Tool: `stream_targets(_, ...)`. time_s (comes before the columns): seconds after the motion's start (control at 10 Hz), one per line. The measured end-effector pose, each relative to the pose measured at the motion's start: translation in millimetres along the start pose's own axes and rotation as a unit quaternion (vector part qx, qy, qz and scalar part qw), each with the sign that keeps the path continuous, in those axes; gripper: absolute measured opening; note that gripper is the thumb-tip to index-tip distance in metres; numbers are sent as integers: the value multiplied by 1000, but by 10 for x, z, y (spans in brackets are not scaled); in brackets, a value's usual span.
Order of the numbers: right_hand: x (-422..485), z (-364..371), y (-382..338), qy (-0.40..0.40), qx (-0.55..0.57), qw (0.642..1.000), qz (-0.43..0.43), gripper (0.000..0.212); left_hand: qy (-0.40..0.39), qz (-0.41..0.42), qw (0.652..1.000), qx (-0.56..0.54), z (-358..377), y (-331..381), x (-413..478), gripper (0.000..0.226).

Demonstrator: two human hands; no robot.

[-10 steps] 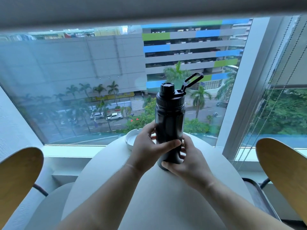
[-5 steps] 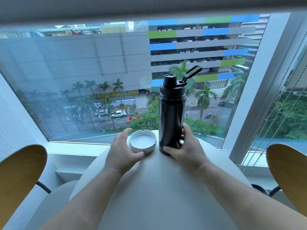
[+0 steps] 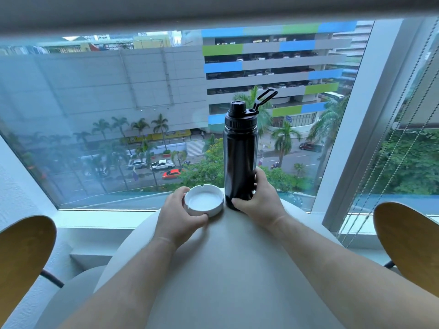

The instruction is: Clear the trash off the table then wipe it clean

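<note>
A high-rise room, likely a hotel or flat: round table (image 3: pixel 228 269) by a big window (image 3: pixel 142 119) overlooking the street.

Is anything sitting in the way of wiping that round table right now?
Yes. A white ashtray and an upright black bottle stand at the table's far edge by the window, the left hand around the ashtray, the right hand around the bottle's base.

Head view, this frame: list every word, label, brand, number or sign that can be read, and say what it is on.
No text can be read.
Black bottle: no label or brand shows on the side facing the camera.
White ashtray: plain, no marking.
Yellow shopfront strip across the street: any lettering is too small and blurred.
Blue street sign outside: too small to read.
</note>
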State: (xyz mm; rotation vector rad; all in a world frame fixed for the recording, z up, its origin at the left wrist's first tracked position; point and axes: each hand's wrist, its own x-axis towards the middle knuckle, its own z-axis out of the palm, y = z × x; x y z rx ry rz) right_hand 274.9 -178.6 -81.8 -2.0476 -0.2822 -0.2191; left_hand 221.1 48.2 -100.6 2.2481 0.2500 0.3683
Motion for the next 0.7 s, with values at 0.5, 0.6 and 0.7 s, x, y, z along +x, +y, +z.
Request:
stream_targets(0.5, 43, -34, 37, -19, -4, 1000, -2, 67, 1, -5, 1000, -20, -1, -6, -27, 82)
stream_targets(0.6, 1, -90, 0, -38, 1, 999, 7, 74, 4, 10, 1000, 12, -19, 57, -114, 83)
stream_targets(0.7, -71, -164, 9, -12, 28, 1000, 7, 91, 21, 20, 999, 37, 1, 91, -173, 87)
